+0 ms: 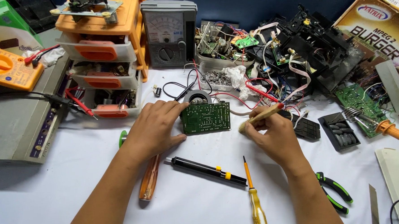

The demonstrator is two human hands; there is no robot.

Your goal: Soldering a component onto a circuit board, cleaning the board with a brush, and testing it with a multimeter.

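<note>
Nearest your lens, a yellow-handled screwdriver (254,204) lies on the white-covered bench (195,206) toward its near edge, beside a black desoldering pump (208,168) and an amber-handled screwdriver (149,182). Your left hand (151,128) lies palm down mid-bench, its fingers (175,107) curled over the left edge of the green circuit board (206,117) and pinning it flat. Your right hand (272,135), wrist bent inward, pinches a wooden-handled brush (261,115), its handle slanting up to the right and its working end just off the board's right edge. You appear to be cleaning or working the board; a next stroke would call for a firm left hold and a light, level sweep clear of the red lead (254,89). Green-handled pliers (335,192) lie to your right.
</note>
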